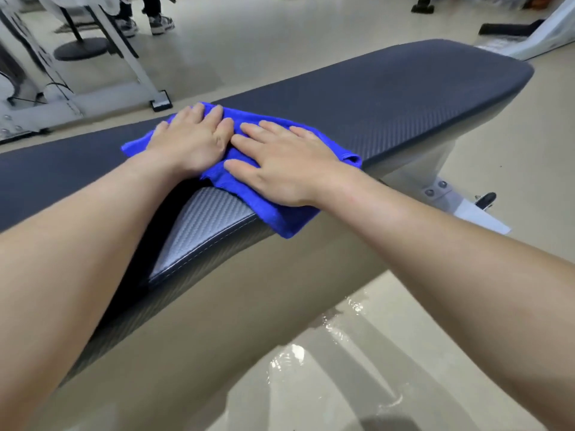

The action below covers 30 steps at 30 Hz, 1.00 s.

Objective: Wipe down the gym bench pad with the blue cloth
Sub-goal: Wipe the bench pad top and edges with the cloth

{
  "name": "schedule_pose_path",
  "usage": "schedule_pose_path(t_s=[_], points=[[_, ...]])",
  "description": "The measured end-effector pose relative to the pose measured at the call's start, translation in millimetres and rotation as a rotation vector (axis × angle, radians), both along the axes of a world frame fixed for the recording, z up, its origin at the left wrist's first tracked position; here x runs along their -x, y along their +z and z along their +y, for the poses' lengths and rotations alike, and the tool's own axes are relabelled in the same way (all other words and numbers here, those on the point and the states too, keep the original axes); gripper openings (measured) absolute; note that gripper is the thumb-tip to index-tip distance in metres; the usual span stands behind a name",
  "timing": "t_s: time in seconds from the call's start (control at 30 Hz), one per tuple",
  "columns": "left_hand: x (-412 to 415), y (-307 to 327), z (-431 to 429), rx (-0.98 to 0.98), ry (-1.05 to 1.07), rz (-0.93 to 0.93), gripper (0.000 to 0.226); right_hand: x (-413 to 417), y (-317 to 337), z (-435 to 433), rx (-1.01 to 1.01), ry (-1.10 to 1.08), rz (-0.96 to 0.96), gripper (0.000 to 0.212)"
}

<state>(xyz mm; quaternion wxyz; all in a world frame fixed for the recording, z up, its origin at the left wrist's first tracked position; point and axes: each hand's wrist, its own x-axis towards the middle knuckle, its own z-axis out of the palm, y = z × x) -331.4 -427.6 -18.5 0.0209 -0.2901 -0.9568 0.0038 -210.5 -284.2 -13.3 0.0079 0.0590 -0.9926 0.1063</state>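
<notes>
Both my hands lie flat on the blue cloth [277, 217], which is spread in loose folds across the middle of the bench pad [389, 98]. My left hand [189, 141] presses on the far, left part of the cloth, palm down, with the fingers straight, close together and reaching toward the far edge of the pad. My right hand [286, 163] presses on the near, right part, also palm down, with the fingers straight and a little spread and the thumb stretched out along the cloth toward me. The fingertips of my right hand point at the side of my left hand, and the two are just beside each other, perhaps touching. Neither hand curls round or pinches the cloth; it is held only under my palms and fingers. One corner of the cloth hangs over the near edge of the pad, and a rolled fold sits at its right end, by the pad's near edge. The pad is dark with a woven pattern and runs from lower left to upper right; between my forearms a lighter grey stitched panel [202, 222] shows. A white frame leg [413, 172] with bolts stands under the pad on the right. Around the bench is a pale, glossy floor [249, 51]. Beyond it, at upper left, are a white machine frame [93, 101], a round black base [81, 52], and another person's sneakers [160, 23].
</notes>
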Motion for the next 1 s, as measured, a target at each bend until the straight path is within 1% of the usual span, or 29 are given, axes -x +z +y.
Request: schedule_pose_path(t_s=[0.07, 0.2, 0.3, 0.37, 0.43, 0.5, 0.53, 0.57, 0.6, 0.63, 0.67, 0.7, 0.73, 0.77, 0.8, 0.83, 0.9, 0.93, 1.0], points=[[0.8, -1.2, 33.1, 0.031, -0.021, -0.015, 0.075, -3.2, -3.5, 29.0, 0.006, -0.062, 0.066, 0.055], [-14.4, -0.4, 107.8, -0.009, -0.039, -0.014, 0.054, -18.9, -16.4, 90.5, 0.0, -0.229, 0.218, 0.046], [-24.9, -1.0, 142.7, -0.038, -0.077, -0.022, 0.053, -35.0, -29.4, 111.9, 0.029, -0.303, 0.321, 0.045], [-30.9, -4.7, 162.2, -0.049, -0.127, -0.021, 0.058, -48.5, -41.7, 124.6, 0.078, -0.37, 0.391, 0.049], [-41.2, -6.3, 174.3, -0.041, -0.164, -0.034, 0.065, -59.1, -53.5, 132.0, 0.17, -0.424, 0.385, 0.057], [-52.1, -5.2, 183.4, -0.064, -0.183, -0.067, 0.065, -69.5, -63.5, 134.3, 0.27, -0.459, 0.356, 0.062], [-57.9, -4.3, 187.0, -0.088, -0.188, -0.094, 0.064, -75.9, -64.9, 132.0, 0.343, -0.495, 0.361, 0.067], [-64.1, -1.8, 189.7, -0.111, -0.199, -0.104, 0.063, -82.0, -66.1, 130.3, 0.477, -0.568, 0.387, 0.072], [-68.3, -0.8, 189.6, -0.133, -0.209, -0.09, 0.062, -87.4, -64.3, 126.2, 0.688, -0.67, 0.413, 0.077], [-72.8, 1.4, 188.6, -0.157, -0.213, -0.045, 0.061, -92.0, -60.2, 122.5, 0.957, -0.793, 0.405, 0.078], [-76.0, 1.6, 186.7, -0.188, -0.205, 0.029, 0.059, -94.8, -56.4, 119.6, 1.235, -0.888, 0.338, 0.075], [-78.9, 1.3, 182.7, -0.216, -0.182, 0.107, 0.056, -94.1, -53.2, 116.3, 1.474, -0.926, 0.229, 0.067], [-82.4, 0.2, 178.9, -0.222, -0.152, 0.156, 0.053, -89.7, -51.7, 112.9, 1.634, -0.917, 0.119, 0.059], [-85.0, -1.2, 174.7, -0.197, -0.125, 0.157, 0.052, -82.1, -49.3, 108.0, 1.734, -0.884, 0.02, 0.055], [-87.2, -2.9, 172.8, -0.156, -0.113, 0.125, 0.054, -72.0, -47.2, 103.1, 1.813, -0.837, -0.056, 0.056], [-88.3, -4.6, 173.7, -0.111, -0.108, 0.069, 0.058, -61.8, -46.9, 100.7, 1.888, -0.793, -0.087, 0.06], [-85.4, -3.0, 178.4, -0.045, -0.101, -0.036, 0.065, -41.9, -45.1, 98.0, 2.033, -0.783, -0.05, 0.063], [-84.0, -1.0, 182.0, -0.026, -0.102, -0.074, 0.066, -34.2, -44.5, 99.2, 2.092, -0.819, -0.013, 0.058], [-82.9, 1.7, 191.7, -0.012, -0.116, -0.105, 0.065, -21.0, -45.2, 106.1, 2.135, -0.903, 0.044, 0.045]])
